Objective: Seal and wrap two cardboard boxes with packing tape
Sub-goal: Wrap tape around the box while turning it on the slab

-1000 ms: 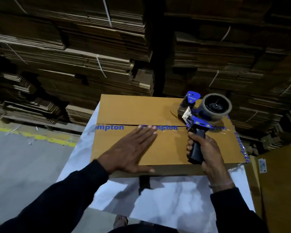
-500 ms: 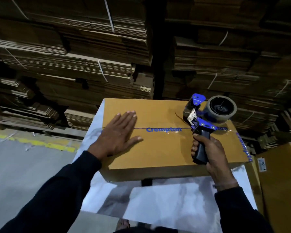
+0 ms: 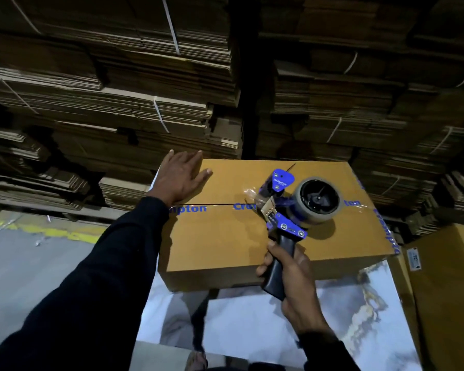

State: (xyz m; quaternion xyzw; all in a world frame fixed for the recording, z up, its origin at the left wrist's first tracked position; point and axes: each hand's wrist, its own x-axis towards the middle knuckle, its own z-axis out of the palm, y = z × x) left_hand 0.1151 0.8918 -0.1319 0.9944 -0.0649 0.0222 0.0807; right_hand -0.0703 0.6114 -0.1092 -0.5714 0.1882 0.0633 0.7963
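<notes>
One cardboard box (image 3: 225, 236) sits at the table's (image 3: 252, 330) far edge. The left hand (image 3: 181, 176) lies flat, fingers spread, on the box's far-left corner. The printed tape (image 3: 198, 208) runs along the centre seam. The right hand (image 3: 292, 274) has its fingers wrapped round the tape dispenser (image 3: 292, 210); to seal well, press the strip flat.
</notes>
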